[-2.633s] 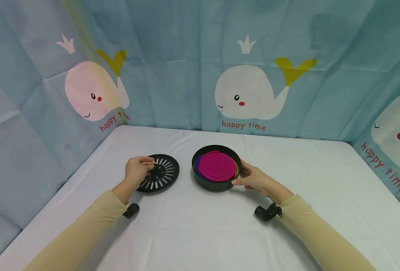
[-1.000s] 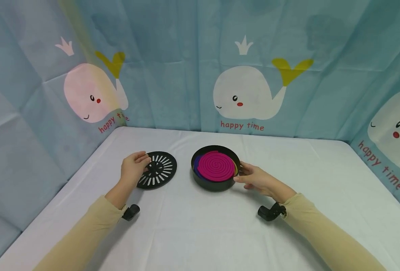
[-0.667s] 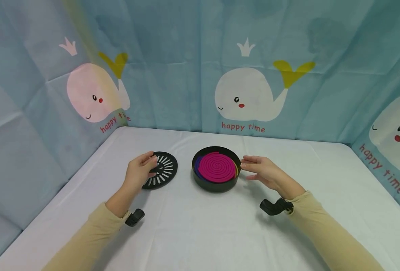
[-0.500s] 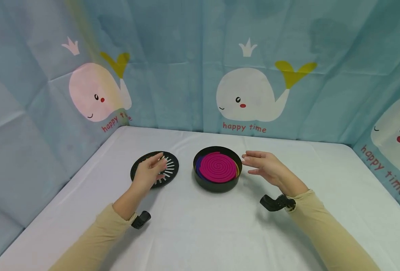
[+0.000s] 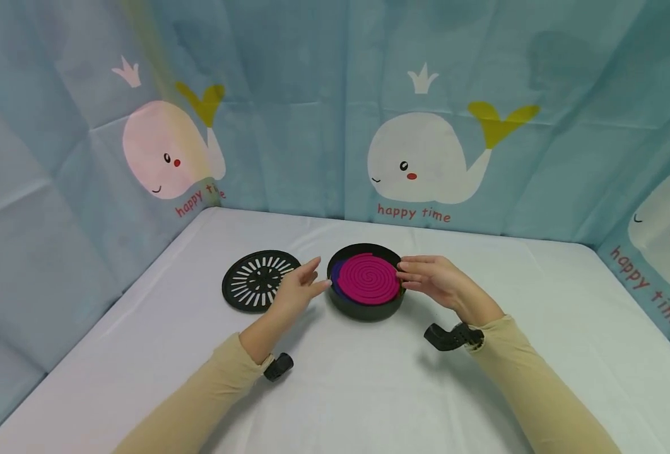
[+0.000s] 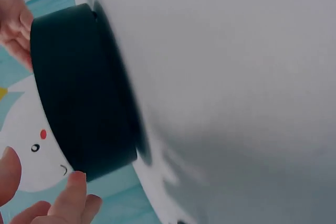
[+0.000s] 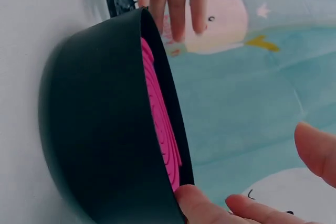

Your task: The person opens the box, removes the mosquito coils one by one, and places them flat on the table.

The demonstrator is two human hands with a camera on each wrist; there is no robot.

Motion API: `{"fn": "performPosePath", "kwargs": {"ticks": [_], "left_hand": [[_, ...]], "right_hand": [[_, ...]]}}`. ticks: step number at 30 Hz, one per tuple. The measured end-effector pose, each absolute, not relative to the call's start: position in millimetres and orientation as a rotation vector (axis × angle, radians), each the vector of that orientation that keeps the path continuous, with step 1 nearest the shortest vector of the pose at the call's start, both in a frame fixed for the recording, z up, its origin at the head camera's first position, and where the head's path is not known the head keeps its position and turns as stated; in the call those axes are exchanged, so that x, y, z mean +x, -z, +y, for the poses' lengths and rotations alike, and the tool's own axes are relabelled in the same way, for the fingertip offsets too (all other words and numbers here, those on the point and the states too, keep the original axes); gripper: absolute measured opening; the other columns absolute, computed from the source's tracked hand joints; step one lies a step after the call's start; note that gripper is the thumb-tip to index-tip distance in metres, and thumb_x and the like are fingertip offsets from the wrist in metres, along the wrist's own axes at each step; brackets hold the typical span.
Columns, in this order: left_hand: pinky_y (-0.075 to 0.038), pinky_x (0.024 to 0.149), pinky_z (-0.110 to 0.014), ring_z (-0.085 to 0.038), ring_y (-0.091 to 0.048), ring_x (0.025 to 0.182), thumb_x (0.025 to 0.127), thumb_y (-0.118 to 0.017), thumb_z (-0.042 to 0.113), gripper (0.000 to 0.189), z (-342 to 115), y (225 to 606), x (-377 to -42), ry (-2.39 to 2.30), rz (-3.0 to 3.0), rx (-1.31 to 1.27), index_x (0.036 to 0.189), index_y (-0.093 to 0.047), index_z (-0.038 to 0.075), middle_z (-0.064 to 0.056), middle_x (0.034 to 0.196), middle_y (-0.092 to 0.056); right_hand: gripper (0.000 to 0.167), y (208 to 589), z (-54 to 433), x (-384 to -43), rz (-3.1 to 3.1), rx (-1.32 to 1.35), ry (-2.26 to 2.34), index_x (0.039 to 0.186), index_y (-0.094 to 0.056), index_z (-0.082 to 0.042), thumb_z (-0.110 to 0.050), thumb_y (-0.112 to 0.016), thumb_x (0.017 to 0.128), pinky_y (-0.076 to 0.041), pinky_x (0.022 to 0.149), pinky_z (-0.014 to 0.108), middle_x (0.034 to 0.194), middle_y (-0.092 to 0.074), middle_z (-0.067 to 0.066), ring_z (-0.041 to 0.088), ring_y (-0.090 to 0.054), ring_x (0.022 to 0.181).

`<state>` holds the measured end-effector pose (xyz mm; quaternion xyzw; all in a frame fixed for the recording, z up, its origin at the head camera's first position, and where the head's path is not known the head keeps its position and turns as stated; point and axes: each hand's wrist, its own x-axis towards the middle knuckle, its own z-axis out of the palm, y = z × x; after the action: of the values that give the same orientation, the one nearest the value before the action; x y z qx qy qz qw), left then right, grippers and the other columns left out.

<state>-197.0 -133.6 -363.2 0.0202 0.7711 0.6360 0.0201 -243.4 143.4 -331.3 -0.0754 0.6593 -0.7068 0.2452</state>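
Note:
A round black mosquito coil holder (image 5: 366, 312) stands on the table with its top uncovered. Inside lies a pink mosquito coil (image 5: 367, 277), with blue and yellow edges showing beneath it. My left hand (image 5: 295, 293) is at the holder's left side, fingers extended and thumb apart; in the left wrist view a fingertip (image 6: 77, 179) is at or very near the holder's edge. On the opposite side my right hand (image 5: 443, 284) has loosely bent fingers by the rim, and in the right wrist view one fingertip (image 7: 191, 198) meets it. Neither hand grips anything.
To the left lies the slotted black lid (image 5: 263, 277), partly hidden behind my left hand. A white cloth (image 5: 369, 391) covers the table. Blue curtains (image 5: 289, 126) with whale prints hang behind and at both sides. Small black cameras (image 5: 451, 337) sit at the wrists.
My left hand has let go of the lid and moved right to the holder. My right hand came off the holder's side, lifted slightly, then returned to its rim.

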Motion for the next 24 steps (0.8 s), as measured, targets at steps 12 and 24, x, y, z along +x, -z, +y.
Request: {"fn": "performPosePath", "kwargs": {"ticks": [12,24], "left_hand": [[-0.035,0.108,-0.039,-0.033,-0.025,0.143,0.089,-0.066,-0.005,0.073,-115.5,371.9,-211.3,-1.974,2.306,0.005,0.152,-0.030,0.002,-0.017,0.157,-0.024],[-0.023,0.115,-0.039,-0.032,-0.017,0.145,0.086,-0.071,-0.002,0.084,-116.8,371.7,-219.8,-1.858,2.295,0.059,0.154,-0.023,0.006,-0.011,0.161,-0.015]], "right_hand": [[0.062,327.7,130.8,-252.9,1.797,-0.144,1.960,0.149,-0.005,0.015,-0.009,-0.039,0.103,-0.017,0.116,0.049,0.158,-0.003,0.028,0.041,-0.010,0.145],[0.066,327.9,126.2,-266.3,1.758,-0.168,1.862,0.149,0.004,0.011,-0.012,-0.037,0.103,-0.009,0.117,0.051,0.156,0.009,0.032,0.045,0.001,0.144]]}}
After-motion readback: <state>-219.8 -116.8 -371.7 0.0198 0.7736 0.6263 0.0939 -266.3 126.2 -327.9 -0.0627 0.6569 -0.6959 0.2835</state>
